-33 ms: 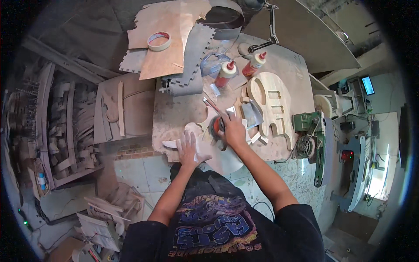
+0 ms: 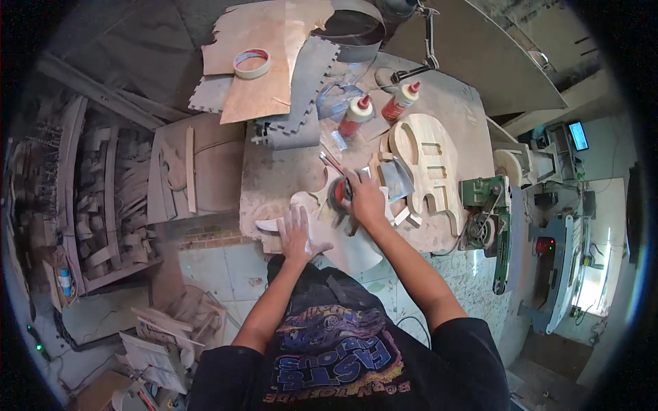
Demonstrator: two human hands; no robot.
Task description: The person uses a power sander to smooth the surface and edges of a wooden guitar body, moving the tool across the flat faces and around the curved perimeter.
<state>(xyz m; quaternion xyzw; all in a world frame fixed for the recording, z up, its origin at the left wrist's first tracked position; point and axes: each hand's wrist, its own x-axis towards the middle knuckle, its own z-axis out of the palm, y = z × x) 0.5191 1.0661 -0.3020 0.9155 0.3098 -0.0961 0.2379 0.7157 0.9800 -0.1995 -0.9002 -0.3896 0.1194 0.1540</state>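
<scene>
A pale guitar body [image 2: 353, 255] lies at the near edge of the workbench, partly covered by my hands and overhanging toward me. My left hand [image 2: 296, 236] rests flat on its left part, fingers spread and dusted white. On its upper middle sits a round red-and-black sander [image 2: 338, 192], with my right hand [image 2: 364, 197] wrapped over it from the right. The sander's underside is hidden. A second guitar body [image 2: 433, 161], light wood with rectangular cutouts, lies just right of my right hand, beside a grey sheet [image 2: 395, 179] and small wood blocks [image 2: 401, 216].
Two red-capped glue bottles [image 2: 356, 116] stand beyond my hands, near clear goggles [image 2: 336, 99]. A tape roll [image 2: 251, 64] lies on thin wood sheets [image 2: 257, 99] at the back left. A green belt machine [image 2: 485, 212] stands at the bench's right edge. Wood offcuts [image 2: 137, 205] fill the left shelves.
My right hand and the sander have shifted very slightly away from me over the guitar body. My left hand stays in place.
</scene>
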